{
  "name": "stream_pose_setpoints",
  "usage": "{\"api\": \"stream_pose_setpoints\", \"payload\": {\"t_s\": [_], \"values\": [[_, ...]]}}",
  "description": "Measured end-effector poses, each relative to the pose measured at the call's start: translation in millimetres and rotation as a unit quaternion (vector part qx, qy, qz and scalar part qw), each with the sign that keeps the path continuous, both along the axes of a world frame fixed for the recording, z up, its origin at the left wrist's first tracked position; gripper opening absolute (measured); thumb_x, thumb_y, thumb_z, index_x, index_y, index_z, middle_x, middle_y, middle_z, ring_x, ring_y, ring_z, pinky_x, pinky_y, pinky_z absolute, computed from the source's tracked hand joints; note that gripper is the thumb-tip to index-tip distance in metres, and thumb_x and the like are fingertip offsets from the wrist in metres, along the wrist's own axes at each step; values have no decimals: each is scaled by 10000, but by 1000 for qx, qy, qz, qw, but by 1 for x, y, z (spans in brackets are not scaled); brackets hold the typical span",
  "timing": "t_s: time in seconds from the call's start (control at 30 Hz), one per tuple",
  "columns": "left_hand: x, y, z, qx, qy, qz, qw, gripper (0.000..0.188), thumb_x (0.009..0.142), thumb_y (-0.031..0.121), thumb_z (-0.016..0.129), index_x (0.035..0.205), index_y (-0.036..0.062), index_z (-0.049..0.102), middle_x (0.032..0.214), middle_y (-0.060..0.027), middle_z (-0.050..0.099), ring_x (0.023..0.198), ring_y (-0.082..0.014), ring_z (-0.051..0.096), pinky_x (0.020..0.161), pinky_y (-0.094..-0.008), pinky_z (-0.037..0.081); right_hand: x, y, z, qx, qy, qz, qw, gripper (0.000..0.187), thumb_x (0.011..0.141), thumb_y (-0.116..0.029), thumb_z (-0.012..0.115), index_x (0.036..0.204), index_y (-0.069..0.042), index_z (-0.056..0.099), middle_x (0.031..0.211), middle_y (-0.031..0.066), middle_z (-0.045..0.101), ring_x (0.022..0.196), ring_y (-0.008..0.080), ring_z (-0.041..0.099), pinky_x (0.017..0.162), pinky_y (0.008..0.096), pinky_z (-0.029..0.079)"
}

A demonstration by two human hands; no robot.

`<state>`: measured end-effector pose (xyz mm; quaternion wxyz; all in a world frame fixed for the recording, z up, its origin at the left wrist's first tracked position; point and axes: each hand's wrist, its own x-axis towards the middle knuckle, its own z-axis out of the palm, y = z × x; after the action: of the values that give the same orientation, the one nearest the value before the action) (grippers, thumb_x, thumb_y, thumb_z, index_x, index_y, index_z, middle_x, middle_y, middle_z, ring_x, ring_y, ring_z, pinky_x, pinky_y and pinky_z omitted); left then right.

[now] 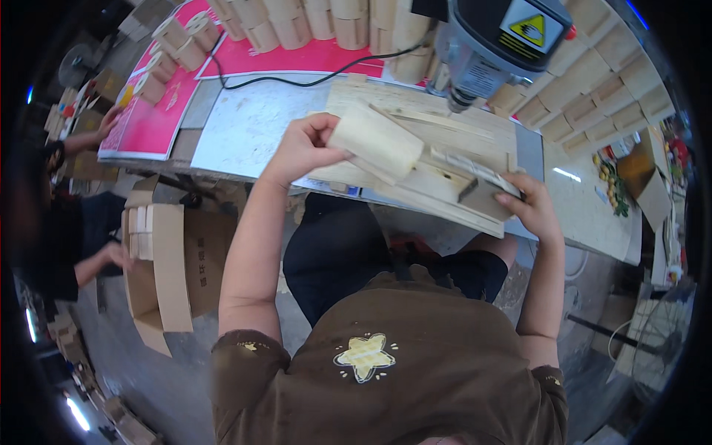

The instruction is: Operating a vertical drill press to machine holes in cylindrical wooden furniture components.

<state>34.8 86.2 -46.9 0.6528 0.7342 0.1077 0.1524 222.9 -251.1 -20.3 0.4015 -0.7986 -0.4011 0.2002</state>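
My left hand (308,147), fingers closed, grips a pale wooden cylinder (378,142) by its left end, tilted above a wooden jig board (348,95). On the board's right side, my right hand (532,208) closes around a dark grey block (480,197) with a lighter strip along its top. Thin wooden rails run along the board around both pieces. Just beyond the cylinder, the chuck (461,101) of a drill press (493,48) points down over the board. My fingers partly cover the cylinder's left end and the block's right end.
Stacked wooden cylinders (289,26) line the table's back, with more stacked wooden pieces (593,81) at right. A black cable (297,83) crosses the white tabletop. Pink sheets (141,126) lie at left. Below them stands an open cardboard box (174,274), beside another person's hand (115,256).
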Motion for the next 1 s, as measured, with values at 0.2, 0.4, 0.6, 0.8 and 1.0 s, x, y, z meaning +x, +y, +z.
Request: {"api": "stream_pose_setpoints", "payload": {"t_s": [0.2,0.4,0.6,0.8,1.0], "values": [[-46,41,14,-110,82,96,986,284,681,199,737,842,-10,634,692,-52,623,527,-72,530,431,-207,413,-18,-11,6,-18,-118,47,992,260,635,17,659,893,-4,633,815,100,607,779,250,553,718,323,430],[-70,65,17,-101,147,243,953,299,650,207,755,798,-22,632,675,-80,618,468,-77,507,393,-214,392,-19,-6,-5,31,-145,17,989,261,629,23,672,886,-6,638,801,98,602,787,249,551,715,319,429],[-81,132,22,322,282,358,830,422,593,274,738,858,-38,631,741,-141,646,671,-230,636,611,-326,505,-19,-11,-12,35,-102,-21,994,250,639,37,668,884,-1,632,799,94,594,787,227,553,720,301,429],[-81,192,17,450,394,414,686,427,626,262,687,981,32,630,945,-169,647,909,-321,620,766,-416,492,-21,-7,-8,33,-84,-38,995,238,639,11,670,874,-3,629,771,82,577,749,218,540,670,292,417],[-58,224,-7,497,392,454,627,284,721,154,636,980,37,614,1010,-154,613,941,-338,607,744,-453,514,-20,-11,-12,34,-68,-59,995,240,633,-5,700,867,-20,651,800,90,599,780,237,558,683,309,435]]}}
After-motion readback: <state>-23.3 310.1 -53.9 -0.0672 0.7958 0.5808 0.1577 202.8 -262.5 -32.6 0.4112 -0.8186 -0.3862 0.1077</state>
